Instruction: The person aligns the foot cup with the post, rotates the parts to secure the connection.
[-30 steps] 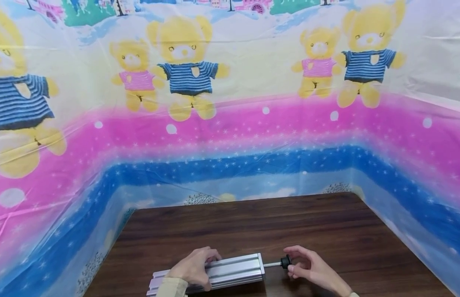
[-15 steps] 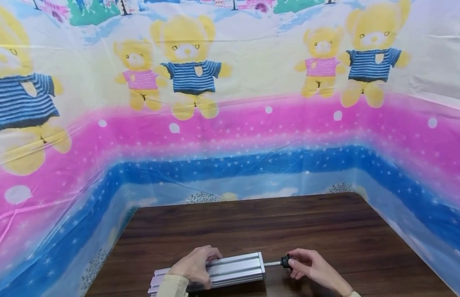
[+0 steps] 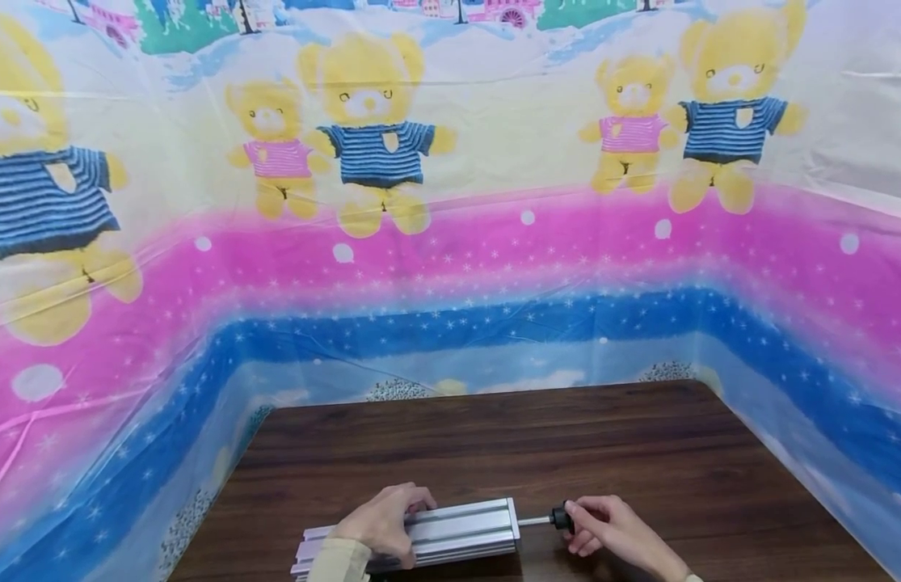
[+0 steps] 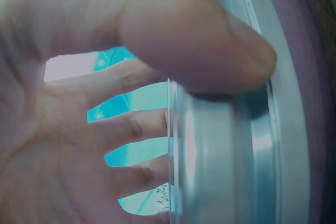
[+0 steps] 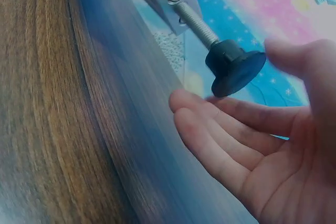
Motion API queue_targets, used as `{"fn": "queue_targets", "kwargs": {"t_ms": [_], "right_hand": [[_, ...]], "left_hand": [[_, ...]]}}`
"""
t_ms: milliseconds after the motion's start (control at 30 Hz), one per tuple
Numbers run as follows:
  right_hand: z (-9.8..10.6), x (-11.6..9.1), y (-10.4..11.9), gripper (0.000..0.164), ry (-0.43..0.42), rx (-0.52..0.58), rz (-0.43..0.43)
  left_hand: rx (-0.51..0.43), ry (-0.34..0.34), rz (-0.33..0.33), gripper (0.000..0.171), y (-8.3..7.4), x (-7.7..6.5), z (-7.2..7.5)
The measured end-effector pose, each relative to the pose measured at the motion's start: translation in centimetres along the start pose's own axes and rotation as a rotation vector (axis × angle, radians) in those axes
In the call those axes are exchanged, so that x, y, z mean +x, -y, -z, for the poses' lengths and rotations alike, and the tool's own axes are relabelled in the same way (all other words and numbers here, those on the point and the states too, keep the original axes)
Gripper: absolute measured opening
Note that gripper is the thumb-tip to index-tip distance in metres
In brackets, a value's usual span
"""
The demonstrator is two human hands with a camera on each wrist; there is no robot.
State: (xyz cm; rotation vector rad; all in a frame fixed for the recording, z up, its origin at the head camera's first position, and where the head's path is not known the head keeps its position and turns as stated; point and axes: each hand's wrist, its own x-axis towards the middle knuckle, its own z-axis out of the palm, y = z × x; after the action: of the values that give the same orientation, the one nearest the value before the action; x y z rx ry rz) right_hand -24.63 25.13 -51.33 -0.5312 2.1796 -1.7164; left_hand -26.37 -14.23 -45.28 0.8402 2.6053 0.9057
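My left hand (image 3: 381, 521) grips a silver aluminium profile (image 3: 465, 529) lying lengthwise over the table, thumb on the near side and fingers over the far side. In the left wrist view the thumb presses along the grooved profile (image 4: 210, 156). From the profile's right end plate sticks a threaded rod (image 5: 197, 24) with a black levelling foot (image 5: 239, 69) on its outer end. My right hand (image 3: 613, 529) pinches this foot at its rim between thumb and index finger; the other fingers curl below it. A length of bare thread shows between plate and foot.
The dark wood-grain table (image 3: 479, 444) extends behind and to the right of the hands. A printed cloth (image 3: 494, 242) with bears and pink and blue bands hangs around its back and sides.
My right hand has turned about the foot: the thumb has come up from below and the fingers have swung underneath. The left hand and the profile have stayed in place.
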Motion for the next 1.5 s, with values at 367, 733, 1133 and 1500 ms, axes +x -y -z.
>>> {"fn": "queue_targets", "kwargs": {"t_ms": [367, 733, 1133, 1500], "right_hand": [[0.07, -0.44, 0.24, 0.046, 0.017, -0.030, 0.145], [-0.18, -0.02, -0.09, 0.043, 0.004, -0.054, 0.052], [-0.24, -0.32, -0.20, 0.047, 0.008, -0.036, 0.036], [-0.18, -0.41, 0.16, 0.046, 0.054, -0.031, 0.196]], "left_hand": [[-0.014, -0.001, 0.010, 0.064, 0.04, -0.29, 0.16], [-0.044, 0.009, 0.013, 0.063, 0.18, -0.41, -0.04], [-0.044, 0.015, 0.008, 0.062, 0.12, -0.61, -0.17], [-0.051, 0.009, 0.002, 0.063, 0.43, -1.00, 0.09]]}}
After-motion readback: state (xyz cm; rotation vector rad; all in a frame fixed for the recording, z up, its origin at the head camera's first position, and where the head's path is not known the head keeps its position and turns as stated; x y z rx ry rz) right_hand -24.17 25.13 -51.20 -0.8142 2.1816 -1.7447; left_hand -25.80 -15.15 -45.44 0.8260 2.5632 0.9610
